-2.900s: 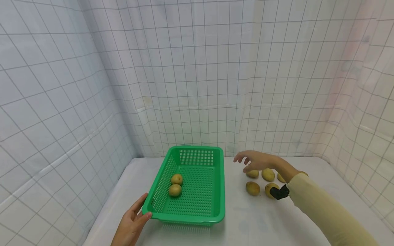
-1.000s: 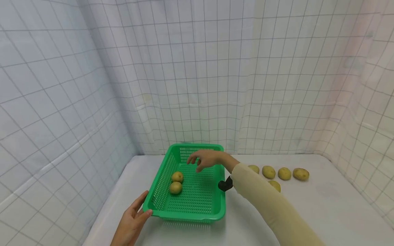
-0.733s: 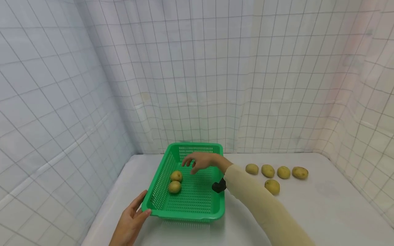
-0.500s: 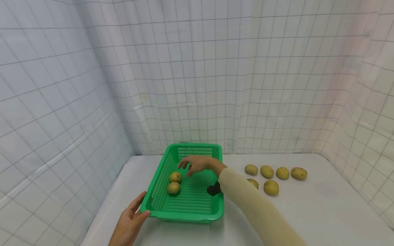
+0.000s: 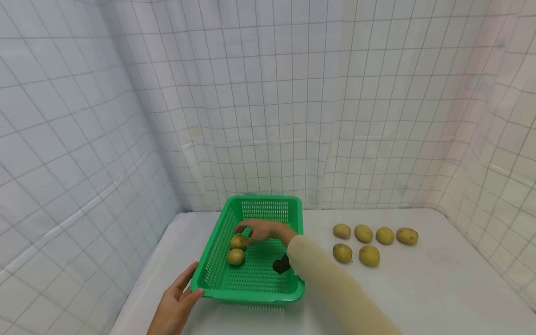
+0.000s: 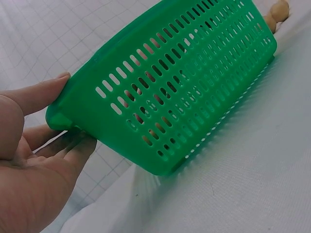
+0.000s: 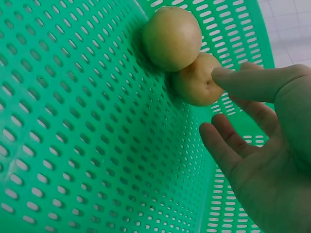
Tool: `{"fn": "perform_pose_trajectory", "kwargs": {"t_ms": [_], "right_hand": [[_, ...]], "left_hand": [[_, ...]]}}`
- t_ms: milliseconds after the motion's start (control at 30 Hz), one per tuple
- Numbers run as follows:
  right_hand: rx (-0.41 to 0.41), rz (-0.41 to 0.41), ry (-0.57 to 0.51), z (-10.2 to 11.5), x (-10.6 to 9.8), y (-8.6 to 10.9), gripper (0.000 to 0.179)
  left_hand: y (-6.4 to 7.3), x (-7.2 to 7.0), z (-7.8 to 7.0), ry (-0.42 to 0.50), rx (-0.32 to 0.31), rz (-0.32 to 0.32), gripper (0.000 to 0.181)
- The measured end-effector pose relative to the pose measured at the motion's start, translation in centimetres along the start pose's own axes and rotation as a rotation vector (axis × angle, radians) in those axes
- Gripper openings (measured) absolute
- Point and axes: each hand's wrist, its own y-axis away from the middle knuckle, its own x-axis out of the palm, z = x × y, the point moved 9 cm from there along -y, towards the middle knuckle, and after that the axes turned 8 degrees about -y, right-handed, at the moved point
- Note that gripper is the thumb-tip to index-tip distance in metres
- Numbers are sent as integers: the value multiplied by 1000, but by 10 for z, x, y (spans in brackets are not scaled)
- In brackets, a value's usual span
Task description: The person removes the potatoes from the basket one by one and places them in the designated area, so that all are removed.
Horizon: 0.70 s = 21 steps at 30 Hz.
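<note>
A green plastic basket (image 5: 234, 294) with slotted sides stands on the table, two potatoes lying against each other near its left wall. My left hand (image 5: 173, 302) grips the near left corner; in the left wrist view the thumb lies on the rim (image 6: 99, 53) and the fingers are underneath. Inside the basket, my right hand (image 5: 261, 230) reaches over the farther potato (image 5: 237, 242), fingers parted and loosely bent. The right wrist view has the thumb overlapping that potato (image 7: 197, 87), with the other fingers spread beside it. The nearer potato (image 5: 236, 257) sits just in front of it.
Right of the basket, several potatoes lie on the white table: a back row including one long potato (image 5: 407, 236), and two in front, one of them a rounder potato (image 5: 369, 256). A grid-patterned white curtain (image 5: 268, 116) encloses the back and sides.
My right hand has moved left from over the potatoes on the table into the basket, then lowered to the farther potato. My left hand stays on the basket's corner.
</note>
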Motion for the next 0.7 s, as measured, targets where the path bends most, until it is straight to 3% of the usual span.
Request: {"fn": "perform_pose_trajectory", "kwargs": {"t_ms": [167, 333, 567, 700], "right_hand": [[18, -4, 24, -6, 2, -2, 56], [44, 44, 68, -10, 8, -7, 58], [6, 60, 261, -11, 14, -12, 50], [19, 55, 273, -12, 13, -14, 46]], "left_hand": [[0, 1, 1, 5, 0, 7, 79], [0, 1, 2, 6, -7, 0, 80], [0, 1, 3, -4, -13, -14, 80], [-1, 1, 1, -2, -5, -21, 80]]}}
